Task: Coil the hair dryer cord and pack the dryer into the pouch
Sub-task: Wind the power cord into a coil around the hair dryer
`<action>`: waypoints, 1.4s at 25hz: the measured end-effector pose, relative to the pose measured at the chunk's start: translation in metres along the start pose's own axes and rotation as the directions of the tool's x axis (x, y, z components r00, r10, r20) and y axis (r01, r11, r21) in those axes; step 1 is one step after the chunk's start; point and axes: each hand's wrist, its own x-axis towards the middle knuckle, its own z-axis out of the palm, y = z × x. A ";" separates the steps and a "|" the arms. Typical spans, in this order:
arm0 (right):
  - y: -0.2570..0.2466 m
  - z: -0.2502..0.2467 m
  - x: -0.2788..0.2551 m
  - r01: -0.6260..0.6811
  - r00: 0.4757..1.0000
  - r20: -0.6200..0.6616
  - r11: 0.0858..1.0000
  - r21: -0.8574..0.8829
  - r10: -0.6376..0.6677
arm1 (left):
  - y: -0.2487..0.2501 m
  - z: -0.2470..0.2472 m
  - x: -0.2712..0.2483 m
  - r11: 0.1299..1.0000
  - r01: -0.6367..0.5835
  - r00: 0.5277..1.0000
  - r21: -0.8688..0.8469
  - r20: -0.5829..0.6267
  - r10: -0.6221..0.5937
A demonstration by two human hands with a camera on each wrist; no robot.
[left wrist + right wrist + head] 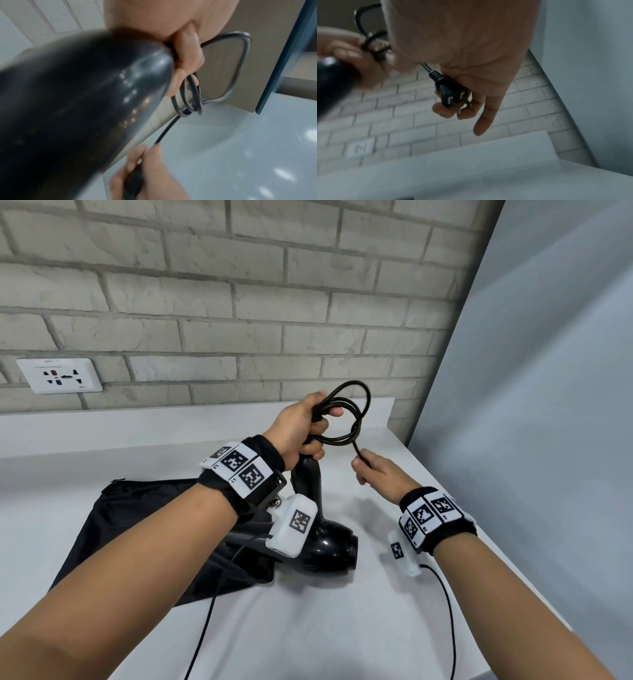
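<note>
My left hand (301, 428) grips the top of the black hair dryer's handle (308, 479) together with several loops of the black cord (356, 409), held up above the white counter. The glossy dryer body (329, 546) hangs below my wrist; in the left wrist view the dryer (77, 108) fills the left side, with the cord loops (192, 97) beside my fingers. My right hand (376, 472) holds the cord's free end, fingers curled round the black two-pin plug (452, 93). The black pouch (137, 525) lies flat on the counter under my left forearm.
A white counter (342, 628) runs along a brick wall (274, 302) with a wall socket (60, 375) at the left. A grey panel (548, 405) closes off the right side. Thin black sensor cables (448, 611) trail from my wristbands.
</note>
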 end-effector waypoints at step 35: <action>-0.059 -0.044 0.014 0.137 0.951 -0.287 0.988 0.066 -0.113 | -0.006 0.019 -0.006 0.986 0.042 0.977 0.163 0.202 -0.075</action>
